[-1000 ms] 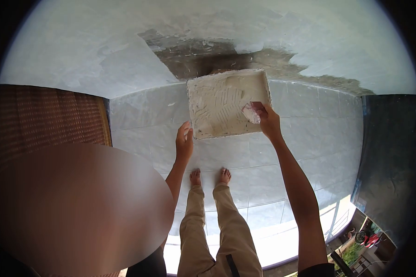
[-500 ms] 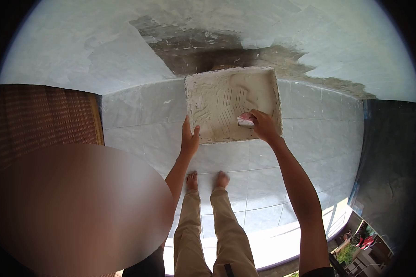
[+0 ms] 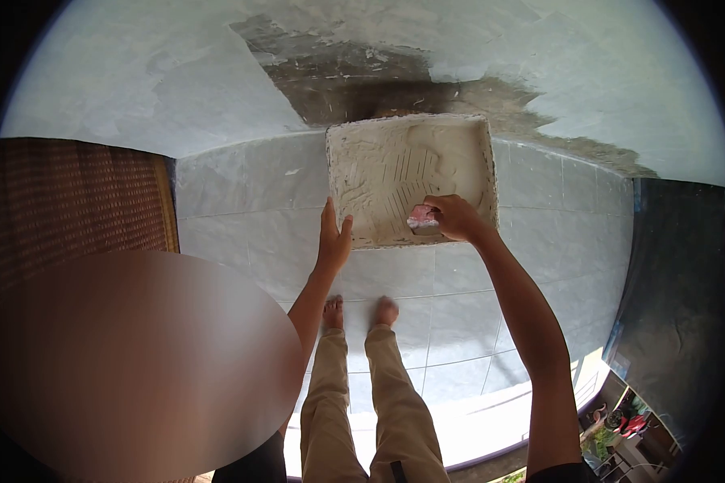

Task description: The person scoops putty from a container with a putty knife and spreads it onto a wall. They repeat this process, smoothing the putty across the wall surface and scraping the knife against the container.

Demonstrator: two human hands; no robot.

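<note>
A shallow rectangular tray (image 3: 491,173) holds beige wall putty (image 3: 379,173) marked with ridges and grooves. My left hand (image 3: 333,243) grips the tray's near left corner, its thumb on the inner side of the rim and its fingers along the outside. In my right hand (image 3: 457,217) is a small pink scraper (image 3: 423,216), smeared with white putty. Its blade is down at the putty in the near right part of the tray, partly hidden by the putty and my fingers.
Ahead rises a wall (image 3: 177,88) with pale skimmed areas and a dark bare patch (image 3: 346,80). Grey floor tiles (image 3: 258,177) lie below, where my bare feet (image 3: 385,311) stand. A woven brown panel (image 3: 80,201) is on the left, a dark sheet (image 3: 677,282) on the right.
My right hand has drawn the scraper slightly toward me and to the left through the putty, turning its pink face more into view. The left hand keeps its place at the tray's corner.
</note>
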